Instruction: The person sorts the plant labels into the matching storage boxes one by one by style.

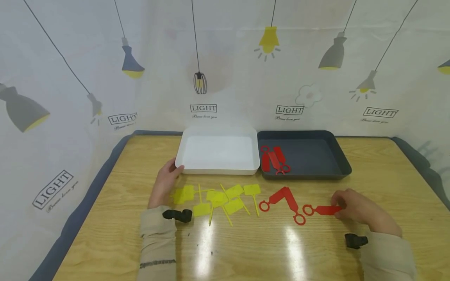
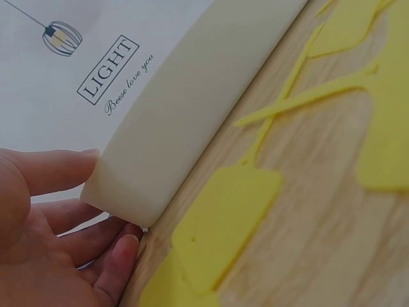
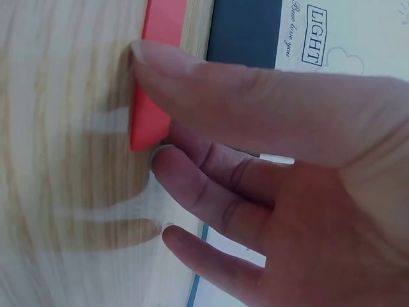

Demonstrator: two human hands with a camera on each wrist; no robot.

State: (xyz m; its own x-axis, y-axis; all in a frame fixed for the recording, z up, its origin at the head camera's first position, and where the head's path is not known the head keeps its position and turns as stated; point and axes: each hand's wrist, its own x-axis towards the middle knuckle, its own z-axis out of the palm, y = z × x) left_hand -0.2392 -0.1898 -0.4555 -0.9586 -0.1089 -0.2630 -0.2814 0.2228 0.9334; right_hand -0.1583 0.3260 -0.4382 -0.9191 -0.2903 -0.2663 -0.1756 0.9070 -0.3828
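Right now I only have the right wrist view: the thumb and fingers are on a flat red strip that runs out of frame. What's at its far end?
Observer: The flat red plastic-looking tag in the right hand ends in a round red ring, pointing left.

Operator: And over on the left side?

Observer: The bare left hand grips the near left corner of a white rectangular tray.

Operator: What's next to that?

Observer: A dark grey rectangular tray sits directly to its right, with three red ring-ended tags at its left end.
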